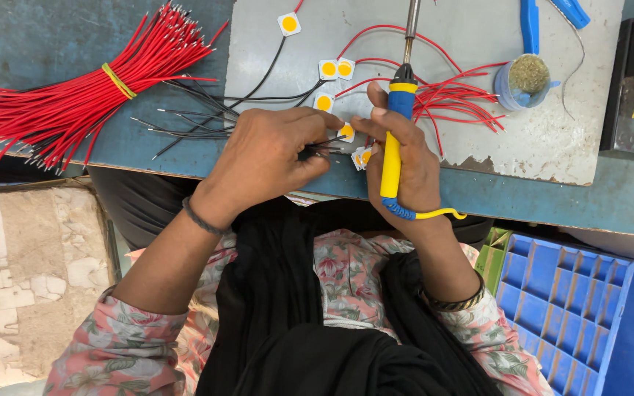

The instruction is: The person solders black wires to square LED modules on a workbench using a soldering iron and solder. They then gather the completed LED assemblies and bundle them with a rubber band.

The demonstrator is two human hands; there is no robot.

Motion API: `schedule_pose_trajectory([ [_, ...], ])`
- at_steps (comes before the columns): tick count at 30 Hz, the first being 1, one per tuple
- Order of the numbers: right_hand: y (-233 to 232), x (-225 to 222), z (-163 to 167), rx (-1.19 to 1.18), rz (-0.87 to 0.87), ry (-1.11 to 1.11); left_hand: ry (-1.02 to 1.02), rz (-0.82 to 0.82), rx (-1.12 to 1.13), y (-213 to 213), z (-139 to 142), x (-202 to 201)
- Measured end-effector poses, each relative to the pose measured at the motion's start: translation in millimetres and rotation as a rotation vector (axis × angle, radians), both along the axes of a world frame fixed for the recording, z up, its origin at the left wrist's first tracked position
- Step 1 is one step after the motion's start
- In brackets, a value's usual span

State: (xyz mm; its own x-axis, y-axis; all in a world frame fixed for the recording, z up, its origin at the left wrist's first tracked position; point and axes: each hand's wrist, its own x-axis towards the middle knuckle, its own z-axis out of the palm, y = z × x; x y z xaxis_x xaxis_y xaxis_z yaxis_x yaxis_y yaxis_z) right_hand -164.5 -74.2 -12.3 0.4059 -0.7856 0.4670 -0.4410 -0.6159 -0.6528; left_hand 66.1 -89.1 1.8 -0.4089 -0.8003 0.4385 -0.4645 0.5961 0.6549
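My right hand (405, 165) grips a soldering iron (396, 125) with a blue and yellow handle, its metal tip pointing away from me over the grey work board (478, 44). My left hand (266, 154) pinches thin black wires (207, 121) at its fingertips, close to the right thumb. Between both hands lie small white square chips with yellow centres (362, 156). More of these chips (336, 69) sit further up the board, joined by red and black wires.
A large bundle of red wires (75, 92) tied with a yellow band lies at the left. Loose red wires (456, 99) and a small pot of brass wool (526, 77) are at the right. A blue compartment tray (563, 293) stands lower right.
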Motion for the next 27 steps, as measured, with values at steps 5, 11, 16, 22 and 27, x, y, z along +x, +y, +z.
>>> schedule_pose_trajectory([
  [5, 1.2, 1.3, 1.4, 0.001, -0.016, 0.013, -0.095, 0.004, -0.060, 2.7, -0.2, -1.5],
  [11, 3.6, 5.5, 12.8, -0.003, -0.057, 0.053, -0.155, 0.034, -0.124, 2.9, -2.6, -5.0],
  [16, 2.9, 8.2, 16.2, -0.087, -0.042, 0.039, -0.171, 0.055, -0.140, 3.4, -2.9, -5.8],
  [22, 10.5, -7.6, 16.4, 0.027, -0.093, -0.199, -0.171, 0.049, -0.136, 2.6, -2.7, -6.1],
  [27, 19.6, -42.8, 19.7, -0.035, -0.280, -0.345, -0.187, 0.064, -0.134, 1.6, -3.6, -8.3],
])
